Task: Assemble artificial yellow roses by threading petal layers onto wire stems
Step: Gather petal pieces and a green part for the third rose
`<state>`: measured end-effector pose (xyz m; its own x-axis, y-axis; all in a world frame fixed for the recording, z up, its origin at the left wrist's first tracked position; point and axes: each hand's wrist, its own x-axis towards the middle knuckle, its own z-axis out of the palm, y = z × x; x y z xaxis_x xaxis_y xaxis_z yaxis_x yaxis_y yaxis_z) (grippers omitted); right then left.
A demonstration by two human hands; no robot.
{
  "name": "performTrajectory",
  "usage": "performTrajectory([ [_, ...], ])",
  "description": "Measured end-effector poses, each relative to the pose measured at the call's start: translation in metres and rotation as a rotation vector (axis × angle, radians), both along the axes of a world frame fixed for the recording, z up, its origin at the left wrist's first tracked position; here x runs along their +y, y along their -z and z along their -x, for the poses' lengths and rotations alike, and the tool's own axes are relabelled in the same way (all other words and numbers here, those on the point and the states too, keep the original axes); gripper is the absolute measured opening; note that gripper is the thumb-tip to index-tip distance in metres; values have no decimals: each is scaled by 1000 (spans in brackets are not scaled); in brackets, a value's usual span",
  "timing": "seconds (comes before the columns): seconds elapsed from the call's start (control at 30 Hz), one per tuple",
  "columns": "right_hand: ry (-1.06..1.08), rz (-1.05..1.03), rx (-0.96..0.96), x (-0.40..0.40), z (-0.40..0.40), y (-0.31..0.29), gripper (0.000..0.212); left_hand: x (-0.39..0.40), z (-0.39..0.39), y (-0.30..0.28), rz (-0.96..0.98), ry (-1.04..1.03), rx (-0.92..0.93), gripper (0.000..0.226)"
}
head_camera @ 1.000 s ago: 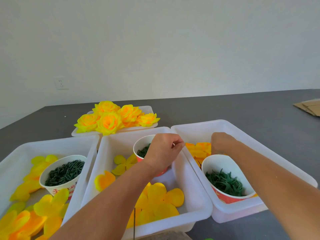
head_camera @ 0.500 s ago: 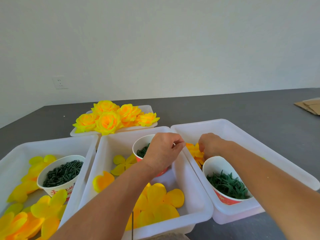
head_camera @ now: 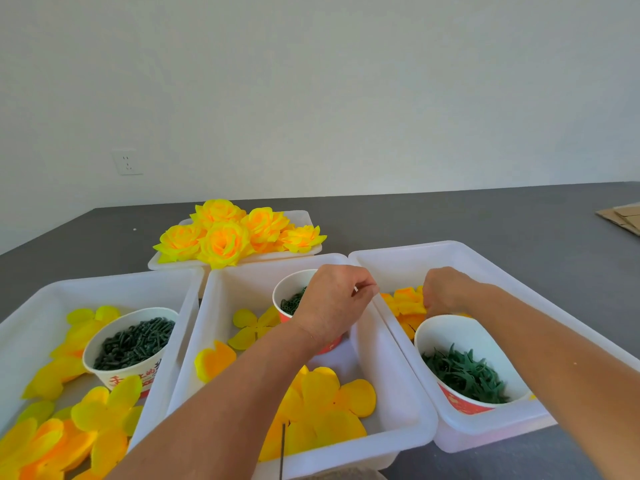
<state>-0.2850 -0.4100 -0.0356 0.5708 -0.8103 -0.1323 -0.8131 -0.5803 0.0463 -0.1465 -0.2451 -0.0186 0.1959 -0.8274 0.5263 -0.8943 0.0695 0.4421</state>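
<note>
Over the middle white bin point(head_camera: 398, 382), my left hand point(head_camera: 334, 301) has its fingers curled and pinches the top of a thin wire stem. The stem's dark lower end point(head_camera: 283, 452) shows below my forearm. My right hand point(head_camera: 446, 292) reaches into the right bin point(head_camera: 485, 261), where its fingers curl down onto the orange petal layers point(head_camera: 403, 301) and grip one at its edge. Large yellow petal layers point(head_camera: 322, 407) lie in the middle bin, in front of a red paper cup of green parts point(head_camera: 291, 299).
Finished yellow roses point(head_camera: 225, 237) fill a tray at the back. The left bin point(head_camera: 104, 285) holds petals and a cup of dark green pieces point(head_camera: 135, 341). A cup of green calyxes point(head_camera: 464, 372) stands in the right bin. Cardboard point(head_camera: 623, 218) lies far right.
My right hand moved left from behind the calyx cup onto the orange petals and took hold of them. My left hand stayed in place, still pinching.
</note>
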Motion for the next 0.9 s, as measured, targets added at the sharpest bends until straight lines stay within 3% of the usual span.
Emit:
performTrajectory([
  [0.07,-5,-62,-62,-1,7,-7,10,0,0,0,0,-6,-7,18],
  [0.2,69,-94,-441,-1,25,-31,16,0,-1,0,-8,-1,-5,18],
  [0.27,152,-140,-519,0,36,-40,17,-1,-2,0,-8,0,0,18],
  [0.43,196,-109,-238,10,43,-32,38,-1,-1,0,-11,-7,-3,18],
  [0.63,267,-225,-380,8,38,-17,27,0,0,0,-10,-11,-3,17],
  [0.9,301,-27,-956,3,41,-22,18,-1,-3,2,-8,2,11,17],
])
